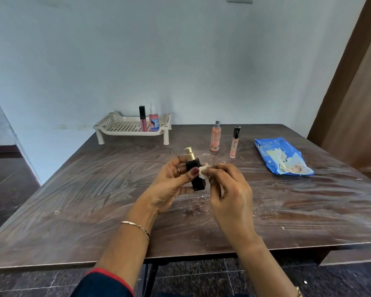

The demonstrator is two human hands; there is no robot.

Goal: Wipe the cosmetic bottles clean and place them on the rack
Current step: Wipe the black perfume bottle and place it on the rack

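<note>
Smeared brown table [94, 200], pale wall [180, 61] | left hand [169, 185] grips black bottle [198, 183] | right hand [229, 189] pinches probable wipe [204, 171]

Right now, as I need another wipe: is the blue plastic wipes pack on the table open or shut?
Open. The blue plastic wipes pack shows crumpled pale wipes bulging from its top face.

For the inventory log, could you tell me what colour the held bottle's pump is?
Gold pump, clearest in head view.
</note>
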